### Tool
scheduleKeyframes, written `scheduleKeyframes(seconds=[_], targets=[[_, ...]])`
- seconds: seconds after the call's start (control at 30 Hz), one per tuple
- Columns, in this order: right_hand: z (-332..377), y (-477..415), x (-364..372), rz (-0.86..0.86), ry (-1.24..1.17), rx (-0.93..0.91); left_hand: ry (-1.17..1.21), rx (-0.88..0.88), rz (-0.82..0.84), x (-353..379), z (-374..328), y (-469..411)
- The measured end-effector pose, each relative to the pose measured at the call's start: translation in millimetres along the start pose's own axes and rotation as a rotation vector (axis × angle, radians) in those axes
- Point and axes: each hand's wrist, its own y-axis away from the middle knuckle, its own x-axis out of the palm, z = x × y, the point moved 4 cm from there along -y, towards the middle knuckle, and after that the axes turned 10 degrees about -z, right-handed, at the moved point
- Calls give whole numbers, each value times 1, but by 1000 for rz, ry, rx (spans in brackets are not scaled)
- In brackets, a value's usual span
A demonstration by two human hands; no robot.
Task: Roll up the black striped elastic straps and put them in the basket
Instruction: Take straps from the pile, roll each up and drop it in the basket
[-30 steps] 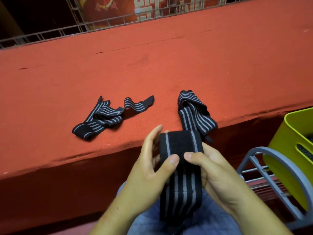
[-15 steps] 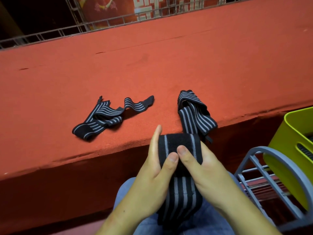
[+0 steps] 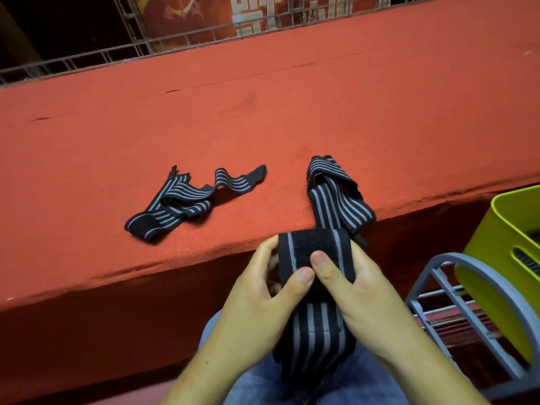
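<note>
The left hand (image 3: 263, 305) is curled around the strap (image 3: 314, 247) from its left edge. The thumb is laid across the front of the black band, and the fingers are tucked behind it, where I can only partly see them. The right hand (image 3: 359, 296) grips the same strap from the other edge in the same way. The two thumb tips are almost touching in the middle of the band, so both hands pinch the strap and neither lies flat or open.

From my seat at the feed, the strap's long axis runs straight away from me. Its loose end hangs down over the jeans (image 3: 257, 381) on the lap. The gripped part sits just in front of the bench (image 3: 263, 112) edge, with the grey stripes pointing up toward the bench. From the hands the strap climbs over the edge and ends in a loose folded heap on the red top. The part between the hands is folded or rolled over at the top, and I cannot tell how many turns it holds.

A second strap (image 3: 187, 197) lies crumpled and wavy on the bench. It is well to the left of the hands and stretched roughly left to right.

The yellow-green basket (image 3: 502, 229) stands at the far right, below bench level and apart from both hands, behind the curved rail of a grey rack (image 3: 455, 305). A metal railing (image 3: 175, 42) runs along the far side of the bench.
</note>
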Motion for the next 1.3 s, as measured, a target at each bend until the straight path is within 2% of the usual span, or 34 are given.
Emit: scheduleKeyframes(seconds=[0.7,1.3], targets=[[-8,0,2,63,-125,146,-15,45,-65,-5,-4,0],[-16,3,10,202,-240,279,-90,211,-154,-17,-13,-4]])
